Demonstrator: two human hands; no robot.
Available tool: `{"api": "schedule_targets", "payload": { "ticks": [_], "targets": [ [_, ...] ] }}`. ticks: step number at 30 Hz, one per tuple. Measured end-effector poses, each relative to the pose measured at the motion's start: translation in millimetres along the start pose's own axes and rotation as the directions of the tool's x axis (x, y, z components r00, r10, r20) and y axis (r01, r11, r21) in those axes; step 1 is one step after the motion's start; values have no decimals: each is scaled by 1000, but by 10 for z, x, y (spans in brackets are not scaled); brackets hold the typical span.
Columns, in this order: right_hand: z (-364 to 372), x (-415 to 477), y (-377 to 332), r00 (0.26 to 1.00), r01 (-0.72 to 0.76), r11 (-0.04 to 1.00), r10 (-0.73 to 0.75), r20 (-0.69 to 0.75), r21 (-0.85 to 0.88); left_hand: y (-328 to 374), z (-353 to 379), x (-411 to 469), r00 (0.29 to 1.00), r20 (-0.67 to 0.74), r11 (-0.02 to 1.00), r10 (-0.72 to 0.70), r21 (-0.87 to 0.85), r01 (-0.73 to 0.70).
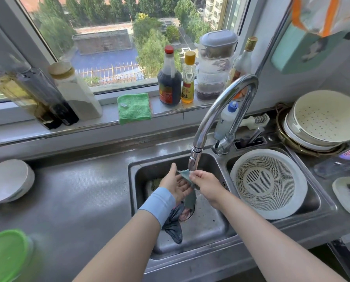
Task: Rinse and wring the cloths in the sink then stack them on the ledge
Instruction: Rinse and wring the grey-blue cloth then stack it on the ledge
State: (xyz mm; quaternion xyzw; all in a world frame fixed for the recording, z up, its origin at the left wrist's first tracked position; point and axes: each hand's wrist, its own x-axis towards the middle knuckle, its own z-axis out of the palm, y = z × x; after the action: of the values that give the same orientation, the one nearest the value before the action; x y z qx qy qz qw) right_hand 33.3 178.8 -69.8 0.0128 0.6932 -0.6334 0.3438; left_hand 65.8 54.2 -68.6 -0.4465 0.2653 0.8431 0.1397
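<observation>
The right hand (205,183), just right of centre frame, pinches the top edge of a grey-teal cloth (190,197) between thumb and curled fingers, right beneath the head of the tap (194,159). The cloth hangs down from that pinch into the sink (138,176). The left hand (177,184) is beside it, palm open and turned toward the right hand, fingers straight and thumb raised; the cloth's upper edge lies against its fingertips, but it grips nothing. A pale blue wristband (159,204) sits on the left wrist.

Below the hands, on the sink floor, lies a crumpled dark cloth (173,225) with something pink showing beside it. In the basin to the right a white colander (268,183) leans against the wall.

Above centre, a folded green cloth (133,107) rests on the ledge (166,109), its front edge drooping over the lip. Right of it on the ledge stand a dark sauce bottle (169,78), a yellow-capped bottle (188,78) and stacked clear tubs (215,64). At the right edge of the frame, more white strainers (322,117) are stacked on the counter. At the left edge sit a white bowl (7,181) and, at lower left, a green lid (5,255).
</observation>
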Motion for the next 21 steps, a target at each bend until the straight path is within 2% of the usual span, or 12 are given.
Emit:
{"api": "schedule_targets", "payload": {
  "ticks": [4, 7, 10, 11, 13, 16, 17, 19, 21],
  "targets": [
    [-102, -82, -34, 995, -86, 996, 84, 55, 33, 83, 46, 72, 998, -63, 977, -28, 211, 41],
    [-149, -82, -46, 994, -71, 997, 71, 84, -6, 90, 47, 140, 994, -98, 952, -53, 297, 80],
    [-230, 39, 11, 997, -76, 983, 70, -40, -166, 202, 66, 120, 981, -164, 870, 100, 494, -6],
    [-263, 73, 21, 992, -80, 962, 53, -110, -261, 257, 56, 115, 966, -158, 808, 204, 584, -75],
    [-327, 124, 45, 984, -92, 925, 27, -178, -369, 369, -4, 101, 924, -41, 643, 380, 730, -232],
    [-355, 175, 14, 992, -63, 911, 13, -122, -408, 466, -38, -29, 903, 152, 461, 402, 819, -343],
    [-344, 180, -18, 993, -62, 913, 16, -116, -403, 485, -30, -64, 901, 181, 392, 395, 853, -344],
    [-330, 195, -100, 992, -75, 924, 30, -124, -376, 513, -3, -98, 879, 230, 194, 418, 923, -334],
    [-347, 213, -191, 993, -73, 919, 30, -114, -388, 529, -10, -83, 869, 260, 79, 420, 944, -320]
  ]
}}
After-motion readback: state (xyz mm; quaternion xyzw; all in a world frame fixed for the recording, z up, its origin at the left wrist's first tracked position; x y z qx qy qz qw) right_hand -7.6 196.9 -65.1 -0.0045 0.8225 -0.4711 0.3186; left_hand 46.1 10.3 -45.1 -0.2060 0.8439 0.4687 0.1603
